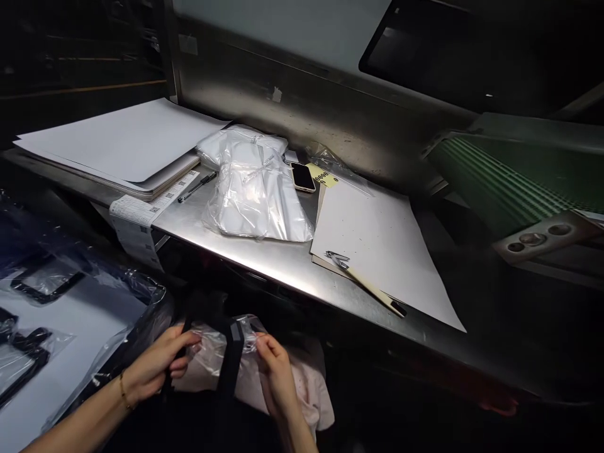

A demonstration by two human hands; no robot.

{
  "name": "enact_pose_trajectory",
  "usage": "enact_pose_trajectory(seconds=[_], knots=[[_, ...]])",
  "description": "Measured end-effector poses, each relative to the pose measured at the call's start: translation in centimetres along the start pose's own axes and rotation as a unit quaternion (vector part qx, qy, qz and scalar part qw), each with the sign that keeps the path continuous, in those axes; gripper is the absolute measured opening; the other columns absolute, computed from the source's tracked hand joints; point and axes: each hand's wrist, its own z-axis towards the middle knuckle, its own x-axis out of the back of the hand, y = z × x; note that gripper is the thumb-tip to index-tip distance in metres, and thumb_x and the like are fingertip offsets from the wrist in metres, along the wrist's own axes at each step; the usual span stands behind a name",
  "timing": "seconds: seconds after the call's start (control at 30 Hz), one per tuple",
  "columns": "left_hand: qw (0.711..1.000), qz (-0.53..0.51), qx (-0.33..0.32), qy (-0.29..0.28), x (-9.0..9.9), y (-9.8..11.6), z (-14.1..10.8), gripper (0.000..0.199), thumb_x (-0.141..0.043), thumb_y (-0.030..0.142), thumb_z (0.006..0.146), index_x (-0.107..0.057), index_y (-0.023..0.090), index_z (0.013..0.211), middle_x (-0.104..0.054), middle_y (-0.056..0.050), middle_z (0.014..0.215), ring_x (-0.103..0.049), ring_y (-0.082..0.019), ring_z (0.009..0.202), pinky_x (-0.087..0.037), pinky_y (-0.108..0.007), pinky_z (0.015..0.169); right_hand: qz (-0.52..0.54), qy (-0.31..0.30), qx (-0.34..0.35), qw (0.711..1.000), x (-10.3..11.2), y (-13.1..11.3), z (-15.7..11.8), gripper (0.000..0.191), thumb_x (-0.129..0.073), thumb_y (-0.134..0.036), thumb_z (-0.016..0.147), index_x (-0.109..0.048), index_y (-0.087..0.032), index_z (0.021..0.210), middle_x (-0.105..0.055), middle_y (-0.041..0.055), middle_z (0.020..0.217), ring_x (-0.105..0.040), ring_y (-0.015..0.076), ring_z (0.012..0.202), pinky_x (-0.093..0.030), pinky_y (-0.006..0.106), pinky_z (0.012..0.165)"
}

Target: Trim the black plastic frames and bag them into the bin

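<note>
My left hand [163, 362] is closed around one side of a black rectangular frame [229, 358], low in front of the metal table. A clear plastic bag [249, 332] covers part of the frame's right side. The fingers of my right hand [276, 368] pinch the edge of this bag. Through the frame's opening, pale pink cloth [306, 384] shows behind. The frame's lower part fades into the dark, so its full shape is hidden.
On the metal table [198, 229] lie a stack of white sheets [123, 138], a pile of clear plastic bags [257, 195], a pen [197, 187], a phone [302, 177] and cardboard [377, 233] with a nipper-like tool [337, 258]. A plastic-lined bin [104, 314] holds bagged black frames.
</note>
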Motion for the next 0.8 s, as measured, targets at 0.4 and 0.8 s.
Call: enact_pose_trajectory(seconds=[0.4, 0.8], knots=[[0.968, 0.187, -0.031, -0.166, 0.8, 3.2, 0.0, 0.044, -0.034, 0.045, 0.081, -0.044, 0.015, 0.111, -0.047, 0.006, 0.048, -0.025, -0.003, 0.036, -0.017, -0.02, 0.04, 0.068, 0.073, 0.011, 0.995, 4.0, -2.8, 2.3, 0.026, -0.042, -0.036, 0.084, -0.052, -0.013, 0.079, -0.047, -0.0059, 0.059, -0.04, 0.0027, 0.04, -0.035, 0.017, 0.037], [0.951, 0.267, 0.0, -0.159, -4.9, -0.3, 4.8, 0.043, -0.051, 0.062, 0.06, -0.042, 0.02, 0.062, -0.044, 0.009, 0.035, -0.028, -0.004, 0.026, -0.015, -0.017, 0.031, -0.384, -0.036, 0.13, 0.913, 3.6, -6.2, -1.5, 0.023, -0.061, -0.037, 0.069, -0.054, -0.015, 0.07, -0.052, -0.0037, 0.062, -0.05, 0.0106, 0.061, -0.041, 0.026, 0.057]])
